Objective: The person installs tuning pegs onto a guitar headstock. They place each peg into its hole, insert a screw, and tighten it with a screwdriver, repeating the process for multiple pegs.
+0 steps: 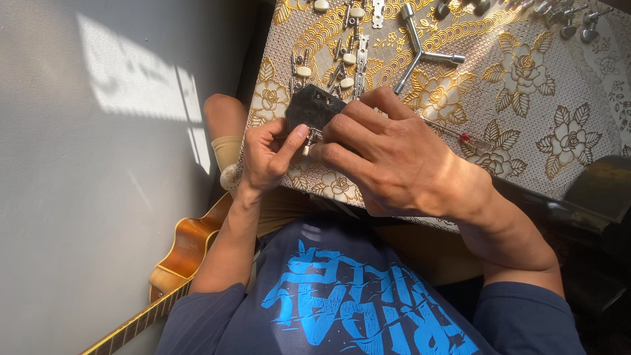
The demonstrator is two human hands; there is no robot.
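Seen from the head camera, both hands meet at the near edge of a table spread with a cream cloth patterned with gold roses [526,98]. The left hand [266,154] is curled, thumb stretched out and pressed toward the lower edge of a small black, flat, angular plate of glossy material [312,105], which sits just above and to the right of that hand's knuckles. The right hand [388,154] lies over the cloth with fingers bent and drawn close together, the fingertips bearing on the plate's right side; the plate thus stands between the two hands, touching both. At the meeting of the left thumb and the right fingertips a small silvery metal fitting [309,141] shows; which hand actually pinches it I cannot tell. A thin screwdriver with a clear, red-tipped handle [470,141] runs out from under the right hand, lying on the cloth just beyond the wrist side. Further off from the hands, past the plate, lie a row of metal tuning pegs with cream knobs [328,66] and a silver three-armed wrench [420,49]. More chrome pegs [565,23] rest well apart, at the far corner. Below the left forearm, an amber-bodied acoustic guitar [181,260] leans on the grey floor [79,197].
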